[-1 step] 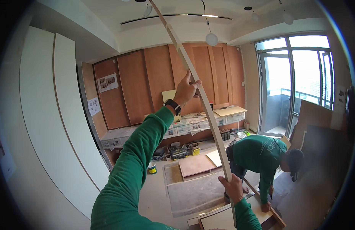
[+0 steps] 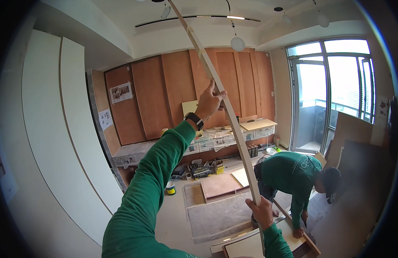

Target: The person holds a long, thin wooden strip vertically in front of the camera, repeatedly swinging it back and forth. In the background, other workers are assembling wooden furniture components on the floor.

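A long, pale wooden strip [image 2: 237, 132] slants across the middle of the view, its upper part reaching toward the ceiling. My left hand [image 2: 210, 100], at the end of an outstretched arm with a dark wristwatch [image 2: 194, 120], is closed around the strip about midway up. Lower down, my right hand [image 2: 262, 212] grips the same strip, thumb on its near left side. The strip's lower end runs down past my right forearm, near a pale panel [image 2: 247, 246] with wooden edging.
A co-worker [image 2: 291, 176] in a green top bends over the panel at the right. Behind stand brown wood panels [image 2: 147, 99] and a plastic-covered ledge [image 2: 212, 141]. Tools [image 2: 201, 172] and a paint tub [image 2: 170, 188] sit on the floor. Pendant lamps [image 2: 237, 44] hang overhead.
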A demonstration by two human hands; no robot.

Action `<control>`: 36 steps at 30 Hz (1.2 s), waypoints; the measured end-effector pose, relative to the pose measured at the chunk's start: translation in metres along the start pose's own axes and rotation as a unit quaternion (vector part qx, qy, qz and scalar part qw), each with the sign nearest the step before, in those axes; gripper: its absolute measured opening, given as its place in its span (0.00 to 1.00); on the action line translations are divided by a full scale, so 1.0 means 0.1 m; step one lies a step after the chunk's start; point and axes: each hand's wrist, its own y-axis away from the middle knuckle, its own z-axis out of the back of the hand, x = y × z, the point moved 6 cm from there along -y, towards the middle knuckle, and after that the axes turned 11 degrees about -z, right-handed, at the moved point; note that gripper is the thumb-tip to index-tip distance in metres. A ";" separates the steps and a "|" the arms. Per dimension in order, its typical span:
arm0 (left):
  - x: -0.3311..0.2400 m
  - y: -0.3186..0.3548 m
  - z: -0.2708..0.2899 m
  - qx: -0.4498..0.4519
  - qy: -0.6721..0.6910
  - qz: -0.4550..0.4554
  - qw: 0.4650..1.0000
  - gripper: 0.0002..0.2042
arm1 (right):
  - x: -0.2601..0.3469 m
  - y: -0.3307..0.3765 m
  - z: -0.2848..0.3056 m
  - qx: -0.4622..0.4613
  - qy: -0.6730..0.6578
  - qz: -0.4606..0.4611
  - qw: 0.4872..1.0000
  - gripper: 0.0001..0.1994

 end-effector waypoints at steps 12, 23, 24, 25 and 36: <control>-0.06 0.06 -0.46 0.037 0.016 -0.005 0.999 0.40 | -0.15 0.17 0.25 -0.052 -0.022 -0.011 0.998 0.19; 0.22 -0.34 -0.32 0.002 0.011 -0.008 1.000 0.39 | 0.06 -0.25 0.16 -0.035 -0.015 0.002 0.999 0.21; 0.23 -0.33 -0.33 0.006 0.011 -0.012 1.000 0.40 | 0.03 -0.25 0.15 -0.037 -0.010 -0.002 0.999 0.21; 0.20 -0.29 -0.37 0.012 0.012 -0.015 1.000 0.41 | -0.01 -0.21 0.15 -0.039 -0.021 0.004 0.999 0.21; 0.15 -0.11 -0.31 -0.017 -0.008 -0.005 1.000 0.37 | -0.08 -0.10 0.02 -0.017 -0.044 -0.003 0.999 0.22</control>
